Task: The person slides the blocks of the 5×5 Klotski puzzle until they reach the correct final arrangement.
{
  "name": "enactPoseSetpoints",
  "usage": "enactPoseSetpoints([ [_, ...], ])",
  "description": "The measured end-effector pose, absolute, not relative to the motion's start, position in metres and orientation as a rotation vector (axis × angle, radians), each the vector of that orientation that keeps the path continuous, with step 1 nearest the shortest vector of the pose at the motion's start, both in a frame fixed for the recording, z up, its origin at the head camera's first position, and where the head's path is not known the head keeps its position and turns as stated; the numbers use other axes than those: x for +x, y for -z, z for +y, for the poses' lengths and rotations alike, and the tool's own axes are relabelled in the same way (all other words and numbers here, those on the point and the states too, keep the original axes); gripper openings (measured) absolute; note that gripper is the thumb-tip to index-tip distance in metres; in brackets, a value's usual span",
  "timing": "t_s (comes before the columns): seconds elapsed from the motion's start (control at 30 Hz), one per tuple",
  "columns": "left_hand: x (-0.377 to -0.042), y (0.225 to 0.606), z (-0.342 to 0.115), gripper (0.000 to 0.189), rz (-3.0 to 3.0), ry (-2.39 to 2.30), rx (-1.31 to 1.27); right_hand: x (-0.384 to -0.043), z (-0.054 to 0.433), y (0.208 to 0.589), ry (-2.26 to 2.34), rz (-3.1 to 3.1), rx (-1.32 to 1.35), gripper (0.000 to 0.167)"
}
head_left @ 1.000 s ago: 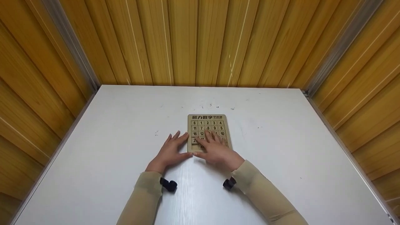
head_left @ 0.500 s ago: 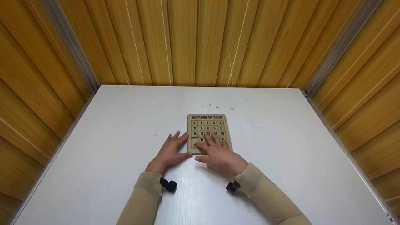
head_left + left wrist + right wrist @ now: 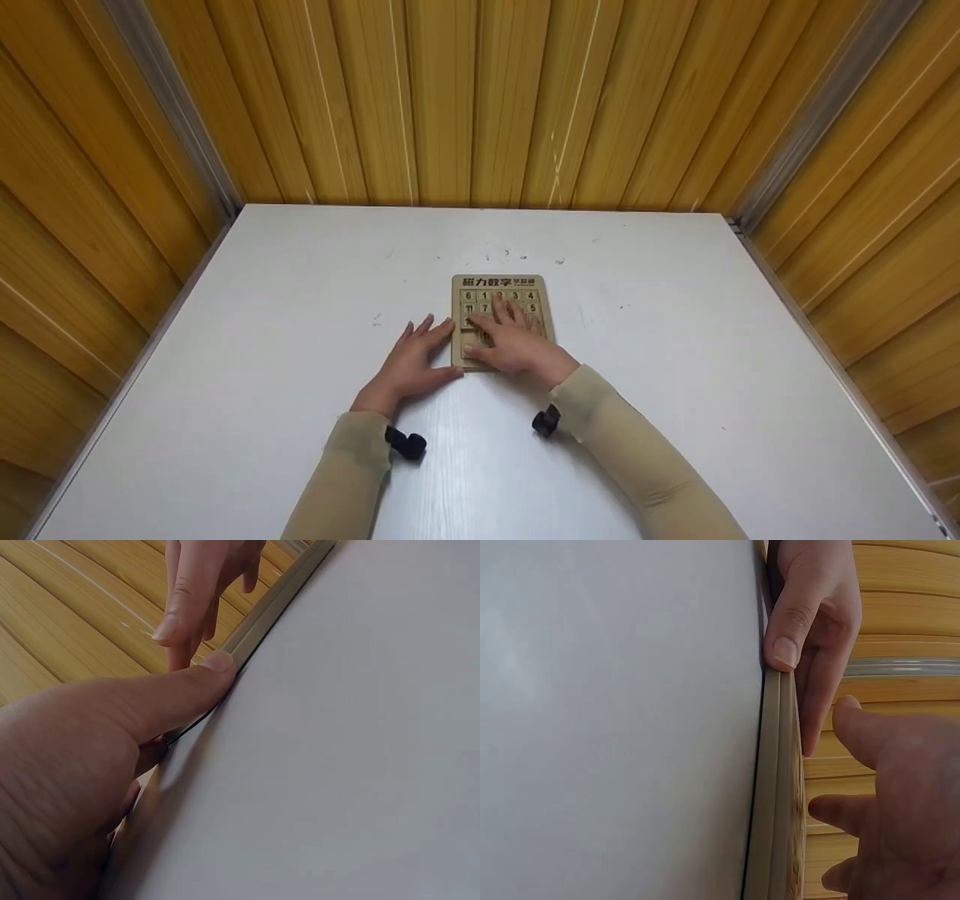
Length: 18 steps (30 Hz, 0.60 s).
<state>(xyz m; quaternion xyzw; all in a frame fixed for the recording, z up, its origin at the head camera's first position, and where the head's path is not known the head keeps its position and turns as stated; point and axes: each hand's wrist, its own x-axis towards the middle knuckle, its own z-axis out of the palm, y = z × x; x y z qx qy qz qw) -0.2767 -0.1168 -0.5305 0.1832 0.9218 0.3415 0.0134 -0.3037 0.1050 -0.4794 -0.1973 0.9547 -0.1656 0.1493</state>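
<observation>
A tan wooden number sliding puzzle [image 3: 517, 283] lies flat on the white table, with 6, 1, 2, 3 and 4 readable across its top row. At its left side, a gap [image 3: 469, 341] shows below the third row. My left hand [image 3: 409, 366] braces the near left corner, fingers along the left edge and thumb on the front edge. My right hand [image 3: 516, 346] spreads over the tiles. Its index fingertip is at the 16 tile and its thumb over the bottom left, hiding most lower tiles. In the right wrist view, the left thumb [image 3: 784, 652] presses the puzzle's edge [image 3: 769, 787].
The white table [image 3: 675, 337] carries small dark scuffs behind the puzzle. Yellow wood-look panels [image 3: 480, 97] enclose it at the back and both sides. Each sleeve cuff bears a small black camera [image 3: 546, 420].
The 21 tile slid toward the person into the bottom row, opening a gap above it. Since then my right hand has moved forward over the upper tiles. My left hand stays put.
</observation>
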Motion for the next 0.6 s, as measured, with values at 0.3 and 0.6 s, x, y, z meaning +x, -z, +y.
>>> enactPoseSetpoints([
  [0.3,-0.276,0.528,-0.117,0.085,2.873,-1.054,0.558,-0.293,0.108,0.480,0.470,2.720,-0.593,0.076],
  [0.6,-0.276,0.527,-0.116,0.086,2.877,-1.053,0.563,-0.279,0.113,0.474,0.496,2.672,-0.571,0.075],
])
